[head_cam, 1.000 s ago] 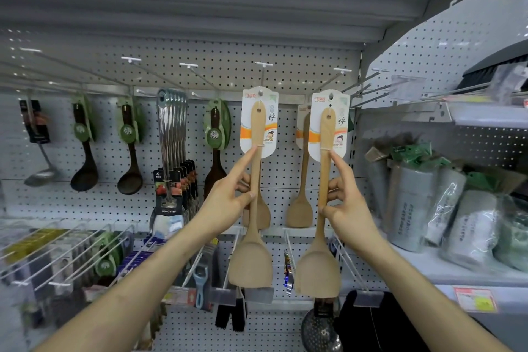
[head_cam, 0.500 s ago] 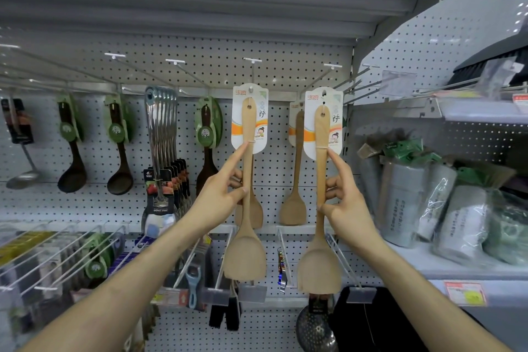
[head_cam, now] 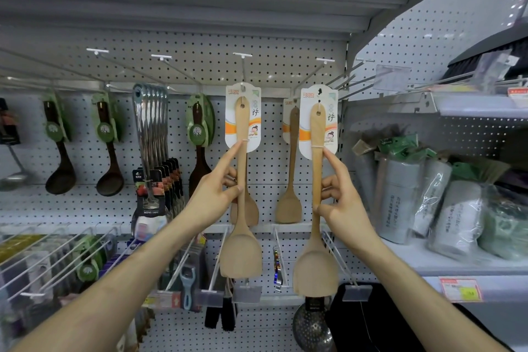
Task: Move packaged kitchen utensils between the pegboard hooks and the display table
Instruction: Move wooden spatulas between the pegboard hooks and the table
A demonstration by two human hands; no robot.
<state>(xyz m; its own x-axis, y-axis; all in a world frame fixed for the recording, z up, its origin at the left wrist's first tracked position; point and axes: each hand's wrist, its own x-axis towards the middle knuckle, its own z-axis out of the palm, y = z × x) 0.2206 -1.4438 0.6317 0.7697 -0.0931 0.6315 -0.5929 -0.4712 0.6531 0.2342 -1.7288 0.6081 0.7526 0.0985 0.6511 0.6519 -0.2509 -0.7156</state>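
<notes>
**Two carded wooden spatulas held upright at the pegboard hooks**

The left hand point(head_cam: 217, 194) pinches the handle of the left spatula point(head_cam: 241, 254) between thumb and curled fingers, with the forefinger laid straight up the shaft to the lower edge of the left card point(head_cam: 255, 111). The right hand point(head_cam: 343, 208) holds the right spatula point(head_cam: 315, 266) in the mirrored manner, below the right card point(head_cam: 331, 111). Both long axes are vertical, blades down and hang holes up, so each hole lies directly above its hand and towards the far pegboard point(head_cam: 200, 46).

The left card's hole meets the wire of the left hook point(head_cam: 243, 71). The right card's hole sits just beside the right hook point(head_cam: 311, 74); whether it is threaded cannot be told.

The hooks project from the pegboard towards the near side. The coming move therefore probably turns on near–far travel along each wire, with the cards kept square to it. Neither hand is nearer than the other, and each serves its own hook. More spatulas point(head_cam: 290, 203) hang farther back between the two. The worktop is not in view.
</notes>
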